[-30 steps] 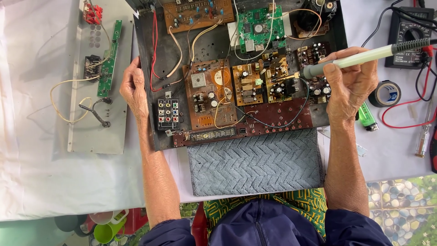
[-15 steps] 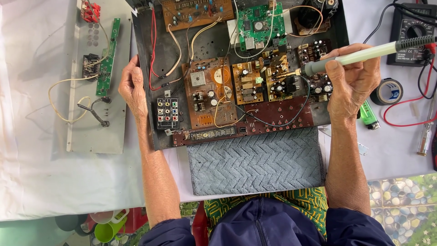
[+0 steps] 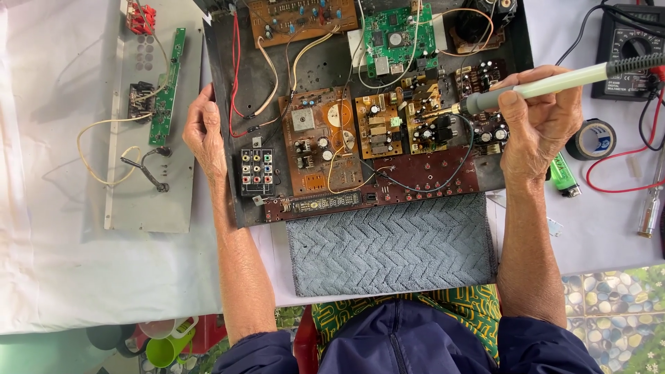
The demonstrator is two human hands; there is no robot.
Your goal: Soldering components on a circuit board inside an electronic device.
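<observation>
An opened electronics chassis lies on the white-covered table, filled with several brown and green circuit boards. My left hand rests flat on the chassis's left edge, fingers together, holding nothing. My right hand grips a pale green soldering iron. Its metal tip points left and touches a small brown board near the chassis's middle right. A dark red front board with a display runs along the chassis's near edge.
A grey woven cloth lies in front of the chassis. At left sits a grey metal panel with a green strip board and loose wires. At right are a black multimeter, tape roll, green lighter and a screwdriver.
The soldering iron's tip has shifted slightly left onto the small brown board. My left hand stays on the chassis edge.
</observation>
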